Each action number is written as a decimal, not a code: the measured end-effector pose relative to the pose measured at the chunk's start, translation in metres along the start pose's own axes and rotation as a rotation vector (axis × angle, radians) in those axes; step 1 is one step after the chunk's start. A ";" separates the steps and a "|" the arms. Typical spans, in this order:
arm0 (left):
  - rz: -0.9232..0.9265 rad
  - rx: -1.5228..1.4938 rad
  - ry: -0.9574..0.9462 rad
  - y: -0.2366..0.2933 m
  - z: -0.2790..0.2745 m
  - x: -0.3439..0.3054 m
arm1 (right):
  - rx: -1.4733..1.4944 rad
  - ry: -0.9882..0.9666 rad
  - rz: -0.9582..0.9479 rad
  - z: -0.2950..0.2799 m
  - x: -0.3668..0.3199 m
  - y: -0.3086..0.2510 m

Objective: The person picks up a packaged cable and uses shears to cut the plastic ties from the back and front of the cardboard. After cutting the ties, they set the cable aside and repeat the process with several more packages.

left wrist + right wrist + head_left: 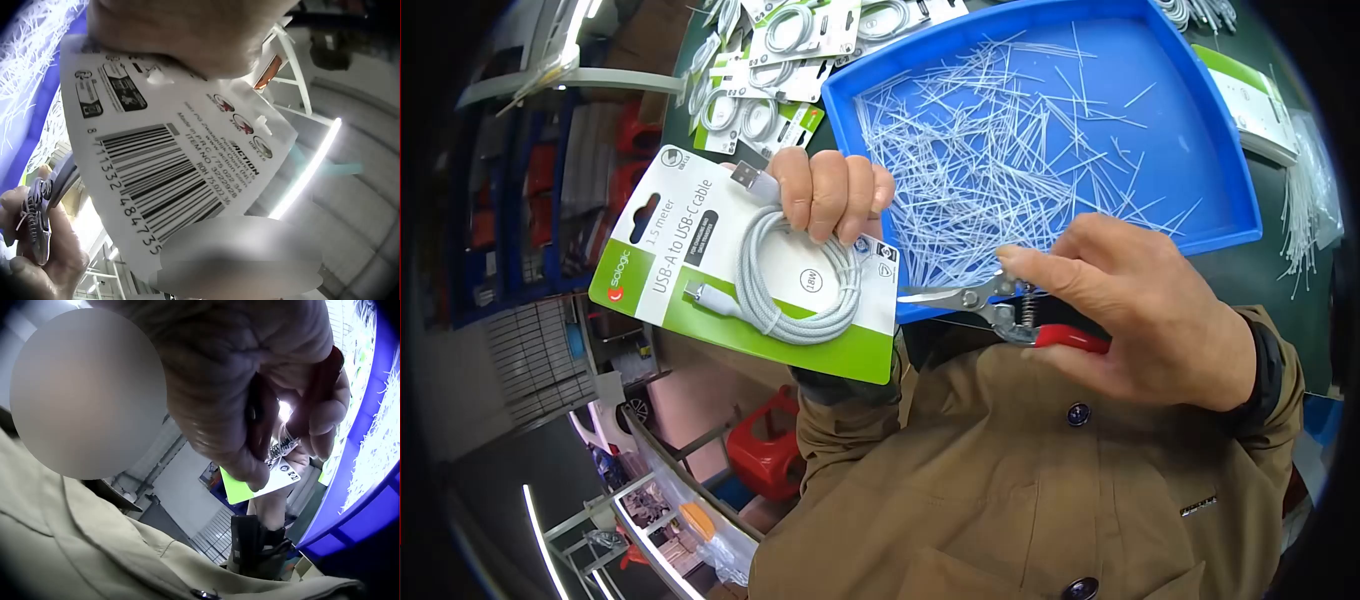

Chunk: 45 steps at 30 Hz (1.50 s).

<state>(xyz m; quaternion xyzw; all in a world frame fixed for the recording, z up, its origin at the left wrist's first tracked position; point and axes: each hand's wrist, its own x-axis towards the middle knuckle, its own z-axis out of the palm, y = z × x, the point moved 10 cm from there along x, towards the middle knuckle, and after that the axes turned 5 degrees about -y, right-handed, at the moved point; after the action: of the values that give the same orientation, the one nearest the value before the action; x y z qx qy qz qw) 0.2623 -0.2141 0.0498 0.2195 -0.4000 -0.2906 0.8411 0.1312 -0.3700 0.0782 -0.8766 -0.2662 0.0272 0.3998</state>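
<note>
Closest in was a brown button-front jacket [1000, 480] with dark round buttons. Just above it, the right hand [1140, 310] was curled round the red handles of a pair of small steel spring snips [1000, 305], the thumb stretched along the top and the short blades pointing toward the other hand. The left hand [830, 195] pinched a white-and-green cardboard backing card [690, 250] by its upper edge, fingers folded over the front. A coiled grey braided USB cable [800, 285] was fastened on the card, which tilted in the air just beside the snips' tips. The left wrist view showed the card's printed back with a barcode.

Behind both hands sat a shallow blue plastic tray [1200, 120], scattered with many thin white plastic tie offcuts [990, 160], thickest toward its near left corner. Beyond the tray's far left corner lay a loose pile of more carded grey cables [780, 60]. To the tray's right lay a white-and-green box [1250, 100] and a bundle of long white ties [1305, 210]. All of this rested on a dark green counter [1280, 280]. Blue storage racks [510, 200] stood to the left, and a red plastic stool [765, 450] stood on the floor below.
</note>
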 end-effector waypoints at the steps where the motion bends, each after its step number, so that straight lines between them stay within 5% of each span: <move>1: -0.014 0.001 -0.001 -0.001 0.000 -0.001 | 0.014 -0.004 -0.004 0.003 0.003 -0.001; 22: -0.201 0.143 -0.211 -0.015 0.005 0.007 | -0.022 -0.009 0.006 0.010 0.016 0.010; 30: 0.023 0.026 0.069 -0.017 -0.004 -0.003 | -0.087 -0.025 0.070 0.000 0.014 0.016; 35: 0.193 -0.037 0.116 -0.031 -0.016 -0.014 | 0.223 0.118 0.051 0.002 0.021 0.027; 41: 0.177 -0.196 0.118 -0.082 -0.008 -0.019 | 0.358 0.192 0.003 0.022 0.035 0.029; 45: 0.186 -0.280 0.303 -0.097 0.005 -0.024 | 0.352 0.208 0.030 0.019 0.033 0.030</move>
<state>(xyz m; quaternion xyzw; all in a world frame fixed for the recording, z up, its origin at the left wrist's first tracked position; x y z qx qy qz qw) 0.2154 -0.2700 -0.0184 0.1041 -0.2435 -0.2283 0.9369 0.1676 -0.3568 0.0493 -0.7953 -0.2016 -0.0115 0.5717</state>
